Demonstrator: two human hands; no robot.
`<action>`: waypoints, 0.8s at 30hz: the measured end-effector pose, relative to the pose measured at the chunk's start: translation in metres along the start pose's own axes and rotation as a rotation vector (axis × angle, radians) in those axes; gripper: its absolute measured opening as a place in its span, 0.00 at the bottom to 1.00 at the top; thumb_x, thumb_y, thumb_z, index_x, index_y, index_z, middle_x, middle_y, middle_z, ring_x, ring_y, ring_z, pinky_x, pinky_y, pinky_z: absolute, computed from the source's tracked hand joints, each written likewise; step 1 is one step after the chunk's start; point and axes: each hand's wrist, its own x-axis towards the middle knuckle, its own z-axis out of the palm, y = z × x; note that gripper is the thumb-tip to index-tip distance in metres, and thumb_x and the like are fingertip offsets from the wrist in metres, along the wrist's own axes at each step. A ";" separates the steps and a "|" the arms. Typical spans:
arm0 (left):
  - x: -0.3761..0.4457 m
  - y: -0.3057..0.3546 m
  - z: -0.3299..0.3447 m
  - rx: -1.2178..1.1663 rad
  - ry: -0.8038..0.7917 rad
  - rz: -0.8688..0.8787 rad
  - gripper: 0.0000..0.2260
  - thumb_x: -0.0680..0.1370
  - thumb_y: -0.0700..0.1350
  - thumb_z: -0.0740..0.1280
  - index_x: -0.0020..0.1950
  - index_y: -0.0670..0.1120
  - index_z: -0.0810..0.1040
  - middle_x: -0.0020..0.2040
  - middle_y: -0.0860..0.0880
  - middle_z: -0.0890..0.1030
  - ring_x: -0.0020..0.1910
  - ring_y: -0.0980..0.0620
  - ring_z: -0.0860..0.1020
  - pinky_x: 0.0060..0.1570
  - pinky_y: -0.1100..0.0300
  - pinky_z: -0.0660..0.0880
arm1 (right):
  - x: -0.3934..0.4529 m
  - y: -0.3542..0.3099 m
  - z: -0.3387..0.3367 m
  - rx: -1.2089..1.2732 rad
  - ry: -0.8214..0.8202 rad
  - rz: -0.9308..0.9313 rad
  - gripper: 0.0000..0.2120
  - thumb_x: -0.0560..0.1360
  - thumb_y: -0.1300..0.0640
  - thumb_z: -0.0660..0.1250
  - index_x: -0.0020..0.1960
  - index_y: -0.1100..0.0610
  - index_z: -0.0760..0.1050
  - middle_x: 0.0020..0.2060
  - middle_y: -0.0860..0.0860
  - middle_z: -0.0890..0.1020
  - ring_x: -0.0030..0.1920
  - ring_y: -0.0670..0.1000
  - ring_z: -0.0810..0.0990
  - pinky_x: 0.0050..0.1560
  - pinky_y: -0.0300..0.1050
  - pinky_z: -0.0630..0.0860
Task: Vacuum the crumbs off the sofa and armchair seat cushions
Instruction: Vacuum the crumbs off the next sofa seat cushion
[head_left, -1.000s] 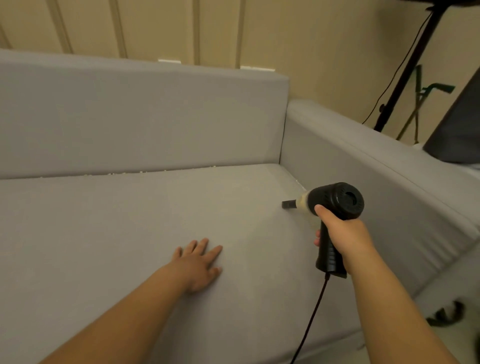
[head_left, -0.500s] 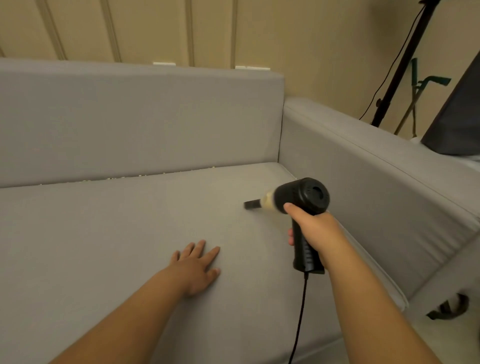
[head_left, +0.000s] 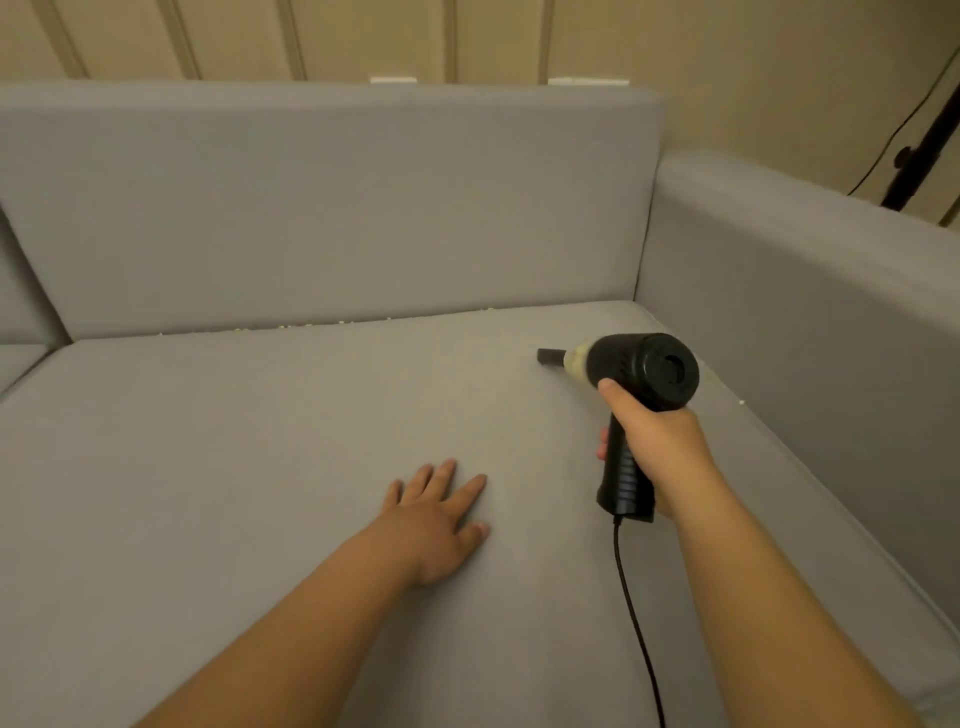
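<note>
The left hand is lying flat on the sofa seat cushion, fingers straight and holding nothing. The right hand is gripping the handheld vacuum by its handle, having swept its nozzle leftward away from the armrest, so the corner looks covered. Farther back, crumbs, small and faint, are probably still lining the backrest seam.

seat cushion open leftward | backrest, armrest wall nozzle

Left hand lies flat with fingers spread; right hand is curled tight, arm outstretched.
</note>
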 end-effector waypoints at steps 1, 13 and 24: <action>0.003 -0.003 0.000 0.005 -0.004 -0.005 0.30 0.84 0.66 0.49 0.83 0.65 0.40 0.85 0.51 0.37 0.83 0.47 0.38 0.80 0.42 0.40 | 0.004 0.000 0.008 0.000 -0.023 0.008 0.14 0.78 0.46 0.75 0.54 0.56 0.80 0.42 0.58 0.86 0.38 0.54 0.86 0.40 0.47 0.81; 0.030 -0.022 -0.051 -0.030 -0.193 -0.091 0.31 0.85 0.64 0.50 0.84 0.60 0.42 0.85 0.50 0.41 0.84 0.46 0.43 0.80 0.40 0.42 | 0.022 -0.029 0.053 -0.270 -0.090 0.109 0.14 0.76 0.50 0.77 0.45 0.61 0.83 0.34 0.57 0.86 0.36 0.55 0.85 0.48 0.54 0.83; -0.120 -0.037 -0.334 -0.044 -0.317 -0.245 0.31 0.85 0.62 0.53 0.85 0.56 0.45 0.85 0.47 0.48 0.83 0.42 0.51 0.81 0.40 0.49 | -0.049 -0.312 0.060 -0.496 -0.300 0.148 0.09 0.72 0.53 0.74 0.45 0.59 0.83 0.37 0.59 0.87 0.43 0.63 0.87 0.51 0.61 0.85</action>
